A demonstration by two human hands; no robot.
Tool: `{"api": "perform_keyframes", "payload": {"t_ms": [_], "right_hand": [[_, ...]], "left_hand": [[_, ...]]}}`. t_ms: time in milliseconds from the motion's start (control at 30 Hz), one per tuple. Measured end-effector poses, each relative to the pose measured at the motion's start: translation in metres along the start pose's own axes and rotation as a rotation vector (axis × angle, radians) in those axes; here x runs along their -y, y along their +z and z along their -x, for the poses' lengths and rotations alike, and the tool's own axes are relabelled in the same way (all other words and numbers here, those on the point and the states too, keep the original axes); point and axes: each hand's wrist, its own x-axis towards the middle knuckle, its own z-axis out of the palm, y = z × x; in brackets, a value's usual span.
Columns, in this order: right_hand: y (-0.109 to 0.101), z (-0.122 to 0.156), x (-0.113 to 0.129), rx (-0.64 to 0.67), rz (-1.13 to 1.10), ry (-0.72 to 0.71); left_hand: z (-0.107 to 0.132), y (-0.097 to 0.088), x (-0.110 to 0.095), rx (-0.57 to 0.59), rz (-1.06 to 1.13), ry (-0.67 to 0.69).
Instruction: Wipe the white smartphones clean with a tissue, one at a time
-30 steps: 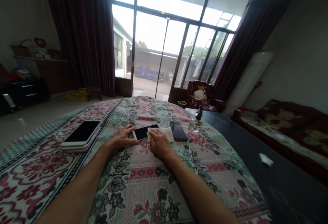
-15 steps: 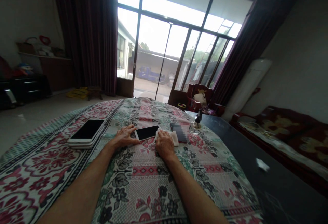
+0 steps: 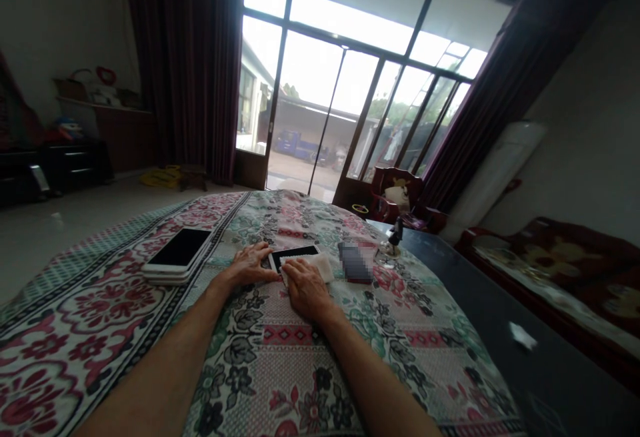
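Right hand has slid left with the white cloth since half a second ago, from the right end of the white phone back across its screen; left hand stays put at the left end. Phone lies face up on the flowered tablecloth, between the hands. Left hand is spread, thumb and fingers around the phone's left end. Right hand's fingers lie stretched out on the cloth, pressing it to the screen; can't tell if the thumb pinches it. Hand and cloth hide the phone's lower and right part. Cloth's loose end trails right, toward a dark phone, just beside, screen pixelated. Stack of white phones, top screen black, sits well left of the left hand. Small dark figure on a clear base near the table's right edge, beyond the dark phone. Black table adjoins on the right, crumpled white scrap on it. Behind: wooden chair, sofa, glass doors, blue vehicle outside, yellow item on the floor, its markings too blurred to read. Lettering on the phones too small to make out.
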Motion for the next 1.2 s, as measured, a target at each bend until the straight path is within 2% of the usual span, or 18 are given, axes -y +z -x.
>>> {"api": "perform_keyframes", "payload": {"t_ms": [133, 367, 433, 567, 733, 833, 1067, 1200], "right_hand": [[0.006, -0.01, 0.005, 0.0, 0.006, 0.05], [0.005, -0.016, -0.015, -0.056, 0.07, 0.384], [0.003, -0.014, -0.021, -0.099, 0.091, 0.426], [0.003, -0.01, -0.021, -0.102, 0.067, 0.298], [0.007, -0.012, -0.002, -0.037, -0.012, 0.043], [0.009, -0.015, 0.006, -0.043, -0.076, -0.047], [0.008, -0.015, -0.004, -0.12, -0.143, 0.009], [0.009, -0.013, -0.012, -0.179, -0.107, 0.115]], "left_hand": [[-0.001, 0.001, 0.001, 0.007, -0.021, 0.007], [0.001, -0.003, -0.002, 0.032, -0.019, -0.002], [0.002, -0.004, -0.003, 0.033, -0.006, -0.007], [0.001, -0.004, -0.003, 0.025, 0.015, -0.016], [-0.001, 0.001, 0.001, 0.018, -0.007, 0.003], [-0.003, 0.005, 0.005, -0.013, -0.009, 0.016], [-0.002, 0.004, 0.004, -0.02, -0.002, 0.009], [0.0, -0.001, 0.0, 0.012, -0.015, -0.017]]}}
